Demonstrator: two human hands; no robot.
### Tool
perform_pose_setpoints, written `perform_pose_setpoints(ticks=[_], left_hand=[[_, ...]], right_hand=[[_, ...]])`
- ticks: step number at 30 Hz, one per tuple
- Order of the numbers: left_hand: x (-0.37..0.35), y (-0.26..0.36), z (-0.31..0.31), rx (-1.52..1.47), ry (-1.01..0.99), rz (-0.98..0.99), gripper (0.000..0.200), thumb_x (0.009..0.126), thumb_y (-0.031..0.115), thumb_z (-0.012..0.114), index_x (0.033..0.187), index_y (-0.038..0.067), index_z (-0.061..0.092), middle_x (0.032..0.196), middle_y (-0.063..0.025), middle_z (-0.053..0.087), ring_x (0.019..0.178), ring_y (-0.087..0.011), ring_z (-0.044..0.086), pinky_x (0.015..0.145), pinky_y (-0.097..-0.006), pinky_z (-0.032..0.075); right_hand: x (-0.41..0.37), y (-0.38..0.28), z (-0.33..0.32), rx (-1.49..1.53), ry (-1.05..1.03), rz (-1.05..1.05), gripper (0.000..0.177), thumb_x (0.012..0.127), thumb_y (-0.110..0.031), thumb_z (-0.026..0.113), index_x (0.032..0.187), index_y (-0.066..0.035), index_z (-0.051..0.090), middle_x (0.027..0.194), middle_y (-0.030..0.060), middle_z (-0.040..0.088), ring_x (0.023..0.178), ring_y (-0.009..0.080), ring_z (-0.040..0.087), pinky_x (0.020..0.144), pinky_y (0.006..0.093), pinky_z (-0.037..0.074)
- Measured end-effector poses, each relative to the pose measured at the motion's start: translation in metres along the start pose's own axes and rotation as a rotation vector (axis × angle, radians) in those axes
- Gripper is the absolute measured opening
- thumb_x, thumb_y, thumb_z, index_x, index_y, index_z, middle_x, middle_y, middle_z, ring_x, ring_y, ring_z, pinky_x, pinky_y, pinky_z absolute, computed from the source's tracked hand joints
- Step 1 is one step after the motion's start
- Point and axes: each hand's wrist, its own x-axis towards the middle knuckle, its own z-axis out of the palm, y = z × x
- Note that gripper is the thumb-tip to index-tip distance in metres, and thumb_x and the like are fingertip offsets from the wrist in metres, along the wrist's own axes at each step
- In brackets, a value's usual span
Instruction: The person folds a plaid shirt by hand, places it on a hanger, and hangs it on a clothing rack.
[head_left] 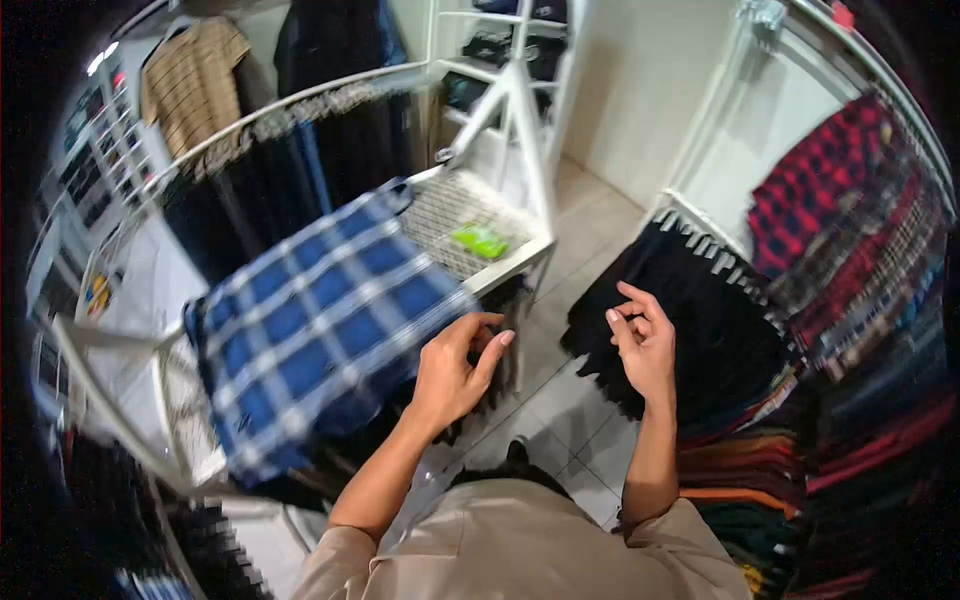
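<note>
A blue and white plaid cloth [320, 320] lies flat over a white wire rack [480, 210], left of the middle. My left hand [458, 365] is beside its lower right edge, fingers curled but apart, with nothing in it; whether it touches the cloth is unclear. To the right, my right hand [642, 335] hovers in the air in front of black hanging garments [690, 310]. Its fingers are bent and loosely apart, and it holds nothing. A bright green item [480, 240] rests on the wire rack beyond the cloth.
Dark clothes [290, 170] hang from a curved rail behind the rack, with a tan checked shirt [195, 85] above. Red and black plaid garments [820, 185] hang at the right. Shelves [500, 60] stand at the back. Tiled floor [580, 410] shows between the racks.
</note>
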Motion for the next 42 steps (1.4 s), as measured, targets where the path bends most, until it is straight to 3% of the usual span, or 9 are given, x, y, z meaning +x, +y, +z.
perform_pose_setpoints(ticks=[6, 7, 13, 20, 24, 29, 32, 38, 42], left_hand=[[0.113, 0.065, 0.073, -0.173, -0.170, 0.262, 0.025, 0.098, 0.023, 0.074, 0.109, 0.001, 0.071, 0.078, -0.0164, 0.069, 0.070, -0.0276, 0.068, 0.063, -0.0379, 0.053], [0.131, 0.080, 0.082, -0.147, -0.223, 0.277, 0.027, 0.099, 0.020, 0.072, 0.113, -0.003, 0.070, 0.076, -0.0106, 0.069, 0.070, -0.0159, 0.065, 0.068, -0.0325, 0.052], [0.244, 0.148, 0.165, -0.251, -0.270, 0.536, 0.026, 0.099, 0.022, 0.073, 0.111, -0.001, 0.071, 0.075, -0.0104, 0.067, 0.067, -0.0160, 0.062, 0.064, -0.0313, 0.050], [0.422, 0.231, 0.268, -0.198, -0.174, 0.779, 0.031, 0.099, 0.028, 0.070, 0.110, -0.001, 0.071, 0.071, -0.0142, 0.067, 0.063, -0.0221, 0.064, 0.062, -0.0352, 0.050], [0.534, 0.265, 0.320, -0.038, -0.001, 0.914, 0.032, 0.098, 0.026, 0.068, 0.116, 0.000, 0.069, 0.086, -0.0208, 0.074, 0.075, -0.0345, 0.072, 0.072, -0.0446, 0.055], [0.637, 0.310, 0.353, 0.100, 0.127, 0.882, 0.033, 0.096, 0.026, 0.064, 0.121, 0.003, 0.065, 0.114, -0.0222, 0.071, 0.104, -0.0400, 0.070, 0.089, -0.0507, 0.055], [0.664, 0.328, 0.361, 0.173, 0.217, 0.855, 0.036, 0.097, 0.025, 0.065, 0.127, 0.005, 0.062, 0.118, -0.0213, 0.070, 0.106, -0.0376, 0.069, 0.092, -0.0483, 0.054], [0.682, 0.334, 0.380, 0.187, 0.231, 0.879, 0.039, 0.096, 0.025, 0.065, 0.129, 0.004, 0.062, 0.123, -0.0220, 0.068, 0.112, -0.0391, 0.068, 0.095, -0.0497, 0.053], [0.679, 0.336, 0.386, 0.182, 0.216, 0.889, 0.040, 0.096, 0.023, 0.063, 0.131, 0.004, 0.061, 0.124, -0.0220, 0.068, 0.114, -0.0398, 0.067, 0.097, -0.0506, 0.053]], right_hand=[[0.070, -0.040, -0.081, 0.007, 0.226, -0.272, 0.033, 0.098, -0.007, 0.074, 0.130, 0.001, 0.068, 0.094, 0.0033, 0.066, 0.067, 0.0022, 0.058, 0.060, 0.0202, 0.046], [0.082, -0.045, -0.094, 0.008, 0.246, -0.281, 0.032, 0.098, -0.008, 0.074, 0.129, 0.001, 0.068, 0.094, 0.0030, 0.066, 0.066, 0.0021, 0.057, 0.059, 0.0199, 0.046], [0.198, -0.068, -0.176, -0.094, 0.297, -0.397, 0.028, 0.098, -0.008, 0.073, 0.125, -0.002, 0.071, 0.095, 0.0027, 0.063, 0.065, 0.0028, 0.058, 0.057, 0.0180, 0.046], [0.401, -0.086, -0.281, -0.149, 0.443, -0.530, 0.033, 0.095, -0.025, 0.077, 0.119, -0.002, 0.072, 0.086, 0.0060, 0.070, 0.068, 0.0116, 0.068, 0.059, 0.0270, 0.055], [0.515, -0.101, -0.326, -0.010, 0.467, -0.483, 0.038, 0.093, -0.032, 0.078, 0.116, -0.002, 0.072, 0.079, 0.0066, 0.071, 0.068, 0.0138, 0.070, 0.058, 0.0291, 0.058], [0.623, -0.121, -0.361, 0.197, 0.489, -0.428, 0.056, 0.097, -0.039, 0.070, 0.126, 0.008, 0.061, 0.111, 0.0176, 0.069, 0.079, 0.0255, 0.075, 0.064, 0.0344, 0.064], [0.665, -0.132, -0.370, 0.257, 0.488, -0.396, 0.057, 0.097, -0.041, 0.069, 0.122, 0.009, 0.060, 0.106, 0.0198, 0.069, 0.074, 0.0273, 0.075, 0.058, 0.0371, 0.064], [0.699, -0.142, -0.378, 0.140, 0.466, -0.424, 0.040, 0.097, -0.036, 0.069, 0.105, 0.003, 0.064, 0.074, 0.0058, 0.060, 0.054, 0.0172, 0.063, 0.050, 0.0331, 0.053], [0.689, -0.144, -0.380, -0.509, 0.852, -0.583, 0.056, 0.098, -0.037, 0.048, 0.110, 0.015, 0.064, 0.107, 0.0346, 0.072, 0.103, 0.0491, 0.071, 0.091, 0.0550, 0.055]])
